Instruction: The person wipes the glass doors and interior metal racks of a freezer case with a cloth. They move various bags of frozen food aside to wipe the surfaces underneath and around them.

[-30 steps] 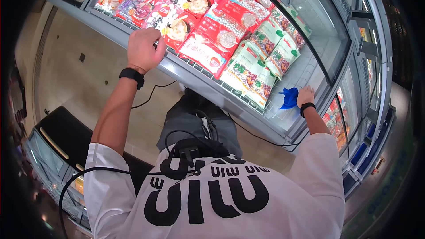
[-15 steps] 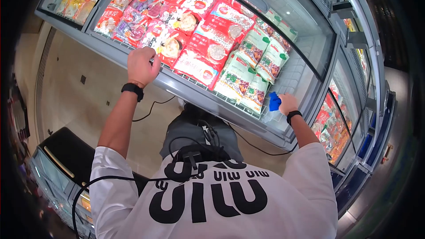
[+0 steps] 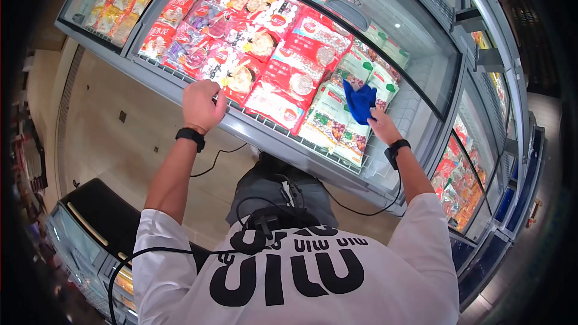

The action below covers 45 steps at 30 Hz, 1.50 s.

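A blue cloth (image 3: pixel 361 103) hangs from the fingers of my right hand (image 3: pixel 384 127), which is shut on one end of it. The cloth is spread out above the green-and-white bags (image 3: pixel 328 117) at the right of the chest freezer's basket. My left hand (image 3: pixel 203 105) rests on the freezer's front rim (image 3: pixel 241 125), its fingers curled over the edge. Just beyond it lie red-and-white frozen food packs (image 3: pixel 244 75). Both wrists carry black bands.
A sliding glass lid with a dark frame and a grey handle (image 3: pixel 348 12) covers the freezer's far part. Another freezer section with packs (image 3: pixel 460 174) stands at the right. Black cables (image 3: pixel 220 153) hang near my legs, and a black-topped case (image 3: pixel 99 210) is at lower left.
My right hand has moved up and slightly left, from the freezer's bare right corner to beside the green-and-white bags. The bunched blue cloth has opened out. My left hand stays on the rim.
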Tool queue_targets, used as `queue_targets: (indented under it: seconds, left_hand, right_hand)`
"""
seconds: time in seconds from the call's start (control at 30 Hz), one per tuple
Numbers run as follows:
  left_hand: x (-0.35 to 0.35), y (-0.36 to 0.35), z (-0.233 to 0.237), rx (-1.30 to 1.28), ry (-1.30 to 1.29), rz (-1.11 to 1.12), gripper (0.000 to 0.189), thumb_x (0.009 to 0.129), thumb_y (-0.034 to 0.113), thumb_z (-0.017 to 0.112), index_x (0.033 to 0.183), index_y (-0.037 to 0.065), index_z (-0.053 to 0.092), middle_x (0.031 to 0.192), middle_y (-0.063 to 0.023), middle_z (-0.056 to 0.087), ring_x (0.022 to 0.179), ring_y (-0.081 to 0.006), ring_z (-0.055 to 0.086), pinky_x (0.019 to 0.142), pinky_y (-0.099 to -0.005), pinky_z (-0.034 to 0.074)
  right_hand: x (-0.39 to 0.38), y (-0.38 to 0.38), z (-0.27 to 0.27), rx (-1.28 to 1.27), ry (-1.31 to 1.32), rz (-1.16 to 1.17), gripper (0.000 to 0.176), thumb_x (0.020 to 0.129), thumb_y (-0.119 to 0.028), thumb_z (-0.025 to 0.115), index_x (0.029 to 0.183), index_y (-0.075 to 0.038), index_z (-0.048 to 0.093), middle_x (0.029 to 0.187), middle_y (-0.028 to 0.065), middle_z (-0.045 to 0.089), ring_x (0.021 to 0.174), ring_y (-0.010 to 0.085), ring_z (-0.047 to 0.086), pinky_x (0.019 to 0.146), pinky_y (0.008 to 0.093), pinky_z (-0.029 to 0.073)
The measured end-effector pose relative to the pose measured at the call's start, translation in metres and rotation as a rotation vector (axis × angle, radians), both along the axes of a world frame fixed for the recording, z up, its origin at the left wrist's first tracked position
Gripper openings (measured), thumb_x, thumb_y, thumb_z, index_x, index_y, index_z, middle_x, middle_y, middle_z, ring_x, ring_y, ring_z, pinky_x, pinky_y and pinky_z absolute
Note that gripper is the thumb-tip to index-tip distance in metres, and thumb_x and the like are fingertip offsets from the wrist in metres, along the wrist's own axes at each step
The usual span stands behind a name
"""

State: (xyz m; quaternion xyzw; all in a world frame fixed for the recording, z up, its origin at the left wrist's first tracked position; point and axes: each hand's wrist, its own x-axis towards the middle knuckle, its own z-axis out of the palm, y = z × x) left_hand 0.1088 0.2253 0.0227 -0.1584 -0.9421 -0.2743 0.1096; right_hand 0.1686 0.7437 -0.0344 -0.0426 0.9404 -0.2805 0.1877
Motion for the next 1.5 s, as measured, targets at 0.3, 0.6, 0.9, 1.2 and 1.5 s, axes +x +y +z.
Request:
queue_targets:
  seconds: [0.3,0.6,0.9,1.2,1.5]
  left_hand:
    - [-0.001,-0.003,-0.006,0.025,0.035,-0.02,0.008,0.075,0.011,0.059,0.074,0.003,0.06,0.071,-0.0113,0.06,0.068,-0.0331,0.058,0.065,-0.0426,0.043]
    - [-0.002,-0.003,-0.003,0.004,-0.032,-0.003,0.006,0.073,0.012,0.06,0.074,0.006,0.062,0.07,-0.0051,0.06,0.07,-0.0263,0.059,0.073,-0.0383,0.043]
    - [-0.004,-0.002,-0.006,-0.004,-0.028,-0.001,0.004,0.07,0.01,0.06,0.073,0.007,0.061,0.071,-0.0052,0.059,0.069,-0.0269,0.058,0.075,-0.0378,0.043]
    - [-0.003,-0.001,-0.004,-0.037,-0.039,0.007,0.004,0.071,0.009,0.059,0.073,0.007,0.061,0.072,-0.0045,0.06,0.07,-0.0255,0.058,0.077,-0.0373,0.043]
    - [-0.003,-0.001,-0.001,-0.056,-0.066,-0.006,0.003,0.072,0.01,0.06,0.074,0.007,0.06,0.071,-0.0049,0.06,0.069,-0.0259,0.058,0.075,-0.0371,0.043]
  right_hand:
    - [-0.017,0.002,-0.067,-0.398,-0.204,-0.398,0.038,0.092,-0.015,0.059,0.126,0.0,0.055,0.1,0.0087,0.065,0.09,0.0132,0.06,0.078,0.0285,0.047]
    - [-0.034,-0.039,-0.121,0.143,-0.086,-0.301,0.095,0.08,-0.041,0.07,0.151,-0.002,0.02,0.149,0.0343,0.025,0.142,0.0436,0.024,0.115,0.0419,0.025]
    - [-0.071,-0.07,-0.168,0.516,-0.151,-0.566,0.076,0.082,-0.054,0.062,0.141,-0.01,0.04,0.119,0.0245,0.053,0.105,0.0465,0.056,0.091,0.0545,0.046]
    - [-0.058,-0.069,-0.123,0.254,-0.343,-0.04,0.048,0.077,-0.044,0.058,0.103,-0.005,0.065,0.098,0.0195,0.068,0.097,0.0368,0.063,0.083,0.0461,0.05]
    - [-0.018,-0.113,-0.1,0.36,-0.38,0.191,0.041,0.082,-0.043,0.059,0.098,-0.005,0.065,0.098,0.0181,0.068,0.094,0.0356,0.065,0.082,0.0466,0.051]
